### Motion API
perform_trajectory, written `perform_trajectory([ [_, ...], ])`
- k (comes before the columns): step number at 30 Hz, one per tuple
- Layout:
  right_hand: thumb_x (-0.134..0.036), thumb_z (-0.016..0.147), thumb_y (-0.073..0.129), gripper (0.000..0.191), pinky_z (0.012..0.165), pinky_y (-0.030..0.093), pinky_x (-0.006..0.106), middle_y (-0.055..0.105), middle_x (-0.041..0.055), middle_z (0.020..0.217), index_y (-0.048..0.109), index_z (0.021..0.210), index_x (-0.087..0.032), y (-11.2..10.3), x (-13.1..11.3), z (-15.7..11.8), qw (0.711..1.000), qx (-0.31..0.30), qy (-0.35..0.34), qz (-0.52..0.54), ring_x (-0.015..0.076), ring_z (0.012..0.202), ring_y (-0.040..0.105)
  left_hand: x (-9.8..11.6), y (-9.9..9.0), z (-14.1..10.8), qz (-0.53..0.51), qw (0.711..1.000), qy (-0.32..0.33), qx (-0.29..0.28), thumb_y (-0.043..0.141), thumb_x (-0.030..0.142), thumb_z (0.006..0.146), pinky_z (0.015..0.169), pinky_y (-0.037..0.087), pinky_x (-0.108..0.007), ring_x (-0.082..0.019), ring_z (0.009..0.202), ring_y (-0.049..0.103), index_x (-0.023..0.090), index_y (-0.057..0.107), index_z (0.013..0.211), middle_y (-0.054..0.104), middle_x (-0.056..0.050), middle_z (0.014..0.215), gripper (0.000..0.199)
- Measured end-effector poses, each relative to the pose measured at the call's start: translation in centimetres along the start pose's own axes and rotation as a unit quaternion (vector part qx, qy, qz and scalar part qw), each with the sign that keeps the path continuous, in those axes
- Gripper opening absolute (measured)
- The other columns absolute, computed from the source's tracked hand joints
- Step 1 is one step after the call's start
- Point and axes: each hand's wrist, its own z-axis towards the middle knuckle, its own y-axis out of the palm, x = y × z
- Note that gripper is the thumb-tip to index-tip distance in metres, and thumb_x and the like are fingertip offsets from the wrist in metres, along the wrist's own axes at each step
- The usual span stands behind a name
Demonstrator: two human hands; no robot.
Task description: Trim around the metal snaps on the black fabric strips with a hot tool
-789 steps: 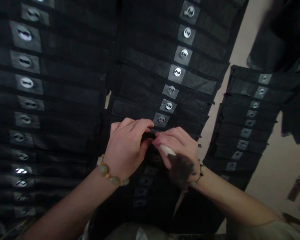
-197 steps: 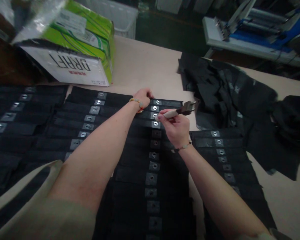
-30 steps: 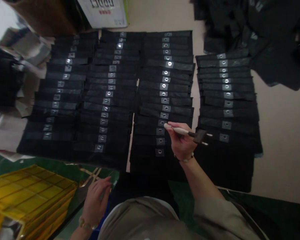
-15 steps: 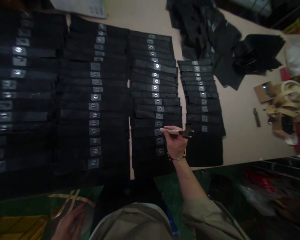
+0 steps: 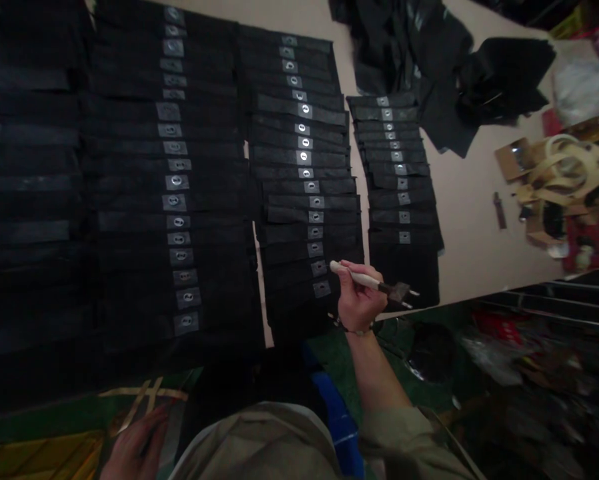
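My right hand (image 5: 362, 300) is closed round a pale-handled tool (image 5: 364, 279), whose rounded white end points left and whose dark end with two metal prongs points right. It is over the lower right of a column of overlapping black pieces (image 5: 299, 250), each with a small grey label. The lowest label (image 5: 322, 289) lies just left of this hand. At the lower left is my left hand (image 5: 142, 440), low beside the table, near pale crossed strips (image 5: 149, 393); its fingers are partly in shadow, and whether it holds anything is unclear.
More labelled black pieces (image 5: 404, 217) lie in columns on the pale table (image 5: 472, 227). Loose black material (image 5: 449, 113) is heaped at the back right. A small dark tool (image 5: 500, 211) and beige tape rolls (image 5: 569, 167) lie at right. A yellow crate (image 5: 44, 457) stands lower left.
My right hand has moved slightly right and down with the tool, away from the labels. The view has shifted, so the table's contents appear further up and left.
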Motion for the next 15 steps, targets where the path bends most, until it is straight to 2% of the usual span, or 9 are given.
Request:
perform_trajectory([
  [3,-0.026,0.088,0.072,0.01,0.078,0.06,0.03,0.075,0.0051,0.09,0.071,0.091,-0.016,0.4,1.8,-0.6,0.998,-0.039,-0.024,-0.035,0.0161,0.083,0.073,-0.8,0.3,-0.2,0.016,1.0,0.008,-0.01,0.051,0.055,0.081,0.085,0.062,-0.048,-0.033,0.102,0.073,0.027,0.078,0.092,0.078,-0.005,0.108,0.04],
  [5,-0.031,0.089,0.071,0.015,0.075,0.06,0.029,0.076,0.0054,0.088,0.072,0.089,-0.016,0.2,2.8,-0.5,0.995,-0.066,-0.005,-0.073,0.0157,0.08,0.073,-1.0,0.5,-0.1,0.027,0.999,0.037,-0.015,0.051,0.052,0.083,0.081,0.063,-0.044,-0.031,0.098,0.075,0.027,0.078,0.091,0.079,-0.005,0.105,0.038],
  [7,-0.036,0.089,0.071,0.02,0.078,0.06,0.03,0.077,0.0065,0.091,0.073,0.091,-0.016,-0.5,2.9,-0.4,0.994,-0.054,0.035,-0.091,0.0167,0.082,0.074,-0.4,0.4,0.3,0.036,0.996,0.077,0.0,0.052,0.048,0.086,0.078,0.063,-0.041,-0.029,0.093,0.075,0.026,0.078,0.091,0.079,-0.004,0.103,0.034],
  [10,-0.038,0.087,0.073,0.024,0.071,0.061,0.029,0.076,0.0074,0.095,0.07,0.095,-0.015,-1.6,1.1,-1.7,0.993,0.009,0.106,-0.047,0.0177,0.083,0.075,2.3,-0.8,1.4,0.046,0.987,0.141,0.058,0.054,0.04,0.09,0.082,0.06,-0.036,-0.024,0.091,0.075,0.024,0.075,0.091,0.079,-0.005,0.102,0.027],
  [12,-0.037,0.085,0.075,0.026,0.062,0.061,0.026,0.076,0.0062,0.092,0.067,0.098,-0.015,-1.3,-0.8,-3.5,0.986,0.025,0.161,0.031,0.0172,0.078,0.075,5.0,-2.5,2.8,0.046,0.976,0.181,0.114,0.055,0.032,0.092,0.084,0.057,-0.033,-0.021,0.09,0.074,0.022,0.074,0.089,0.078,-0.004,0.098,0.021],
  [13,-0.036,0.084,0.076,0.027,0.062,0.062,0.026,0.076,0.0053,0.091,0.066,0.098,-0.015,-0.6,-1.9,-4.7,0.98,0.005,0.187,0.066,0.0168,0.077,0.075,6.4,-3.4,3.8,0.044,0.969,0.199,0.141,0.056,0.026,0.092,0.085,0.056,-0.032,-0.02,0.09,0.073,0.021,0.072,0.088,0.078,-0.005,0.097,0.018],
  [15,-0.031,0.084,0.077,0.022,0.068,0.064,0.027,0.076,0.0039,0.09,0.067,0.098,-0.016,1.6,-4.3,-7.2,0.965,-0.093,0.214,0.118,0.0156,0.077,0.075,9.0,-5.2,6.1,0.031,0.949,0.233,0.209,0.06,0.018,0.091,0.083,0.053,-0.029,-0.017,0.087,0.071,0.02,0.071,0.092,0.077,-0.004,0.091,0.011],
])
